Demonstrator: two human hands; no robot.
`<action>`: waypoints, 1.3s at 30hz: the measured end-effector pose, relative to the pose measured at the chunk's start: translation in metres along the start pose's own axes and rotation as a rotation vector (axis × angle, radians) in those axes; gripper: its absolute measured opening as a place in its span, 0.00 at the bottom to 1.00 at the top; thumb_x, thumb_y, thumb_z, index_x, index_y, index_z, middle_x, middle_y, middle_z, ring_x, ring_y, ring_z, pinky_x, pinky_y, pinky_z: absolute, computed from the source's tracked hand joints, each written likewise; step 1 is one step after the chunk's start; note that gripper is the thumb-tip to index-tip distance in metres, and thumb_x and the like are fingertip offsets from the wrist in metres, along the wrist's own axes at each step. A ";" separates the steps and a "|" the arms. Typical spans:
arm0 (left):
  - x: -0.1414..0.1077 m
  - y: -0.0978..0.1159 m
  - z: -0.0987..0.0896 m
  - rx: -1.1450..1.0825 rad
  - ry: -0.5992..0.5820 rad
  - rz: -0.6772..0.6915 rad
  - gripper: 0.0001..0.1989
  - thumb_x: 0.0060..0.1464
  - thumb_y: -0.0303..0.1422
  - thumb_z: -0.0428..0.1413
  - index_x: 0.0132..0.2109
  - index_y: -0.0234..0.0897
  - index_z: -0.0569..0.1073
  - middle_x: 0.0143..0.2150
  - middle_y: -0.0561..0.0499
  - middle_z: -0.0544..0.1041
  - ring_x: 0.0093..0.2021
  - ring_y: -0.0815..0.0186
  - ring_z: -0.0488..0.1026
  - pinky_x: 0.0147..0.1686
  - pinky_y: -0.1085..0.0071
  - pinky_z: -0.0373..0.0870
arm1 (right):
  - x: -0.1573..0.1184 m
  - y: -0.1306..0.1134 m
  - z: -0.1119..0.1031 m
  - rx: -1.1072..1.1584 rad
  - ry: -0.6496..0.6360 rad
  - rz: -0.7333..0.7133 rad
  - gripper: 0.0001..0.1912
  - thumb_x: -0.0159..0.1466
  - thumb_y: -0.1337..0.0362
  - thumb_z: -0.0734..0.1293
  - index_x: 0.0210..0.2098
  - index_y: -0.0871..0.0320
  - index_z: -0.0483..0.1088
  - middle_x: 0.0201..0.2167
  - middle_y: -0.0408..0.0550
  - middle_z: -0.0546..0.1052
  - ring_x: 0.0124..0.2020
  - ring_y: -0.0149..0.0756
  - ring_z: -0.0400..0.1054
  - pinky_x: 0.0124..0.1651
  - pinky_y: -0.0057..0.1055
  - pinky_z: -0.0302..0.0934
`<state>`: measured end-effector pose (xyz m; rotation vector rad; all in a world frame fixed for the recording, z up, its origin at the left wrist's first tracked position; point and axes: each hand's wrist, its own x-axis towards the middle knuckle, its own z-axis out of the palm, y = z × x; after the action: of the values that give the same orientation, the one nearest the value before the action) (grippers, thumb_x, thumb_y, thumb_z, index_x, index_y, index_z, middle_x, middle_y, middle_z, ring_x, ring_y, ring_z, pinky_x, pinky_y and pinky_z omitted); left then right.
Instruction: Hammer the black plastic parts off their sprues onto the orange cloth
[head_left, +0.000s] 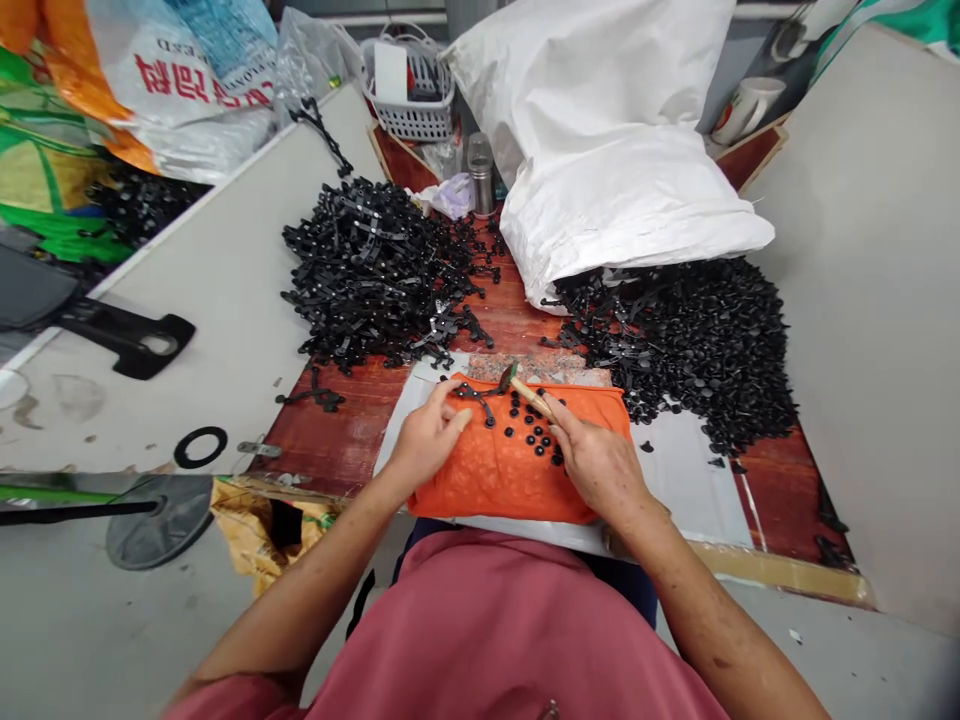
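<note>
The right hand's grip [598, 468] is closed around a hammer [534, 402]; the left [433, 438] pinches a black part [480, 397] near the orange cloth's [517, 490] far left corner, beside loose caps [536, 440].

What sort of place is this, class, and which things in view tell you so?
Probably a small workshop for assembling parts by hand: one heap of black pieces lies at the left, another heap spills by a big white sack, and the right hand grips a hammer.
</note>
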<state>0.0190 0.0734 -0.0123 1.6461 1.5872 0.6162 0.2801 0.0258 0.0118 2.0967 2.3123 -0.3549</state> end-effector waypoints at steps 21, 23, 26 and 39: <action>0.007 0.030 -0.012 -0.597 -0.224 0.038 0.29 0.52 0.30 0.56 0.62 0.43 0.67 0.31 0.59 0.60 0.27 0.73 0.61 0.31 0.75 0.64 | -0.032 0.007 -0.001 0.328 0.250 -0.078 0.27 0.75 0.62 0.59 0.72 0.42 0.58 0.47 0.44 0.84 0.39 0.39 0.80 0.38 0.31 0.71; -0.002 0.032 -0.011 -0.645 -0.304 0.022 0.26 0.54 0.31 0.54 0.61 0.43 0.68 0.29 0.59 0.57 0.25 0.73 0.56 0.29 0.75 0.61 | -0.039 0.010 0.001 0.393 0.258 -0.067 0.27 0.75 0.62 0.59 0.72 0.42 0.60 0.49 0.44 0.84 0.40 0.39 0.80 0.40 0.31 0.72; -0.015 0.035 -0.004 -0.613 -0.328 0.051 0.25 0.61 0.39 0.54 0.64 0.44 0.66 0.27 0.59 0.56 0.24 0.72 0.53 0.27 0.75 0.56 | -0.047 0.009 0.004 0.482 0.255 -0.062 0.26 0.75 0.62 0.58 0.72 0.44 0.61 0.52 0.45 0.82 0.43 0.39 0.80 0.44 0.32 0.73; -0.020 0.018 0.006 -0.039 -0.130 0.162 0.19 0.64 0.43 0.52 0.56 0.44 0.77 0.28 0.55 0.72 0.29 0.67 0.67 0.33 0.71 0.61 | -0.067 0.017 0.008 0.577 0.316 0.059 0.26 0.75 0.61 0.58 0.71 0.46 0.61 0.59 0.46 0.79 0.48 0.39 0.80 0.49 0.31 0.72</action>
<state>0.0328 0.0536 0.0014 1.7605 1.3512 0.6052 0.3029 -0.0396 0.0116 2.6354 2.5352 -0.8341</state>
